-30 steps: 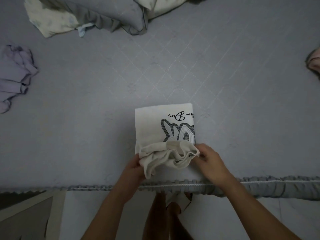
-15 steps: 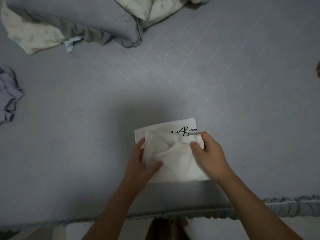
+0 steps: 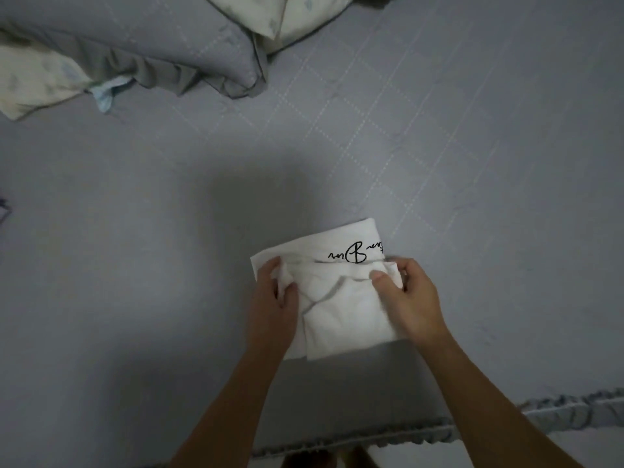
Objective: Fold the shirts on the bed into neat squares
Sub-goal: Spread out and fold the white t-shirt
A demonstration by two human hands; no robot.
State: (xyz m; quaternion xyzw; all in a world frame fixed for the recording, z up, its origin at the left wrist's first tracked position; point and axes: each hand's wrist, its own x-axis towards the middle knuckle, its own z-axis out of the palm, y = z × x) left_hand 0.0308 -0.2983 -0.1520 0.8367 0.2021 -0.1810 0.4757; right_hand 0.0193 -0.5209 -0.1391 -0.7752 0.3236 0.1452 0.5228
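Note:
A white shirt (image 3: 341, 312) with black script lettering lies folded into a small rectangle on the grey quilted bed (image 3: 439, 163), near its front edge. My left hand (image 3: 275, 298) pinches the folded-over flap at the shirt's left side, thumb on top. At the right side my right hand (image 3: 408, 295) grips the same flap, thumb pressed on the cloth and fingers curled round the edge. The flap covers most of the print, so only the lettering shows.
A grey pillow (image 3: 152, 45) and a cream patterned cover (image 3: 37, 82) lie bunched at the back left. The bed's ruffled front edge (image 3: 557, 410) runs along the bottom. A sliver of purple cloth (image 3: 2, 207) shows at the far left.
Both hands lifted the bunched lower part of the shirt and folded it away from me over the rabbit print. The view has moved closer and shifted.

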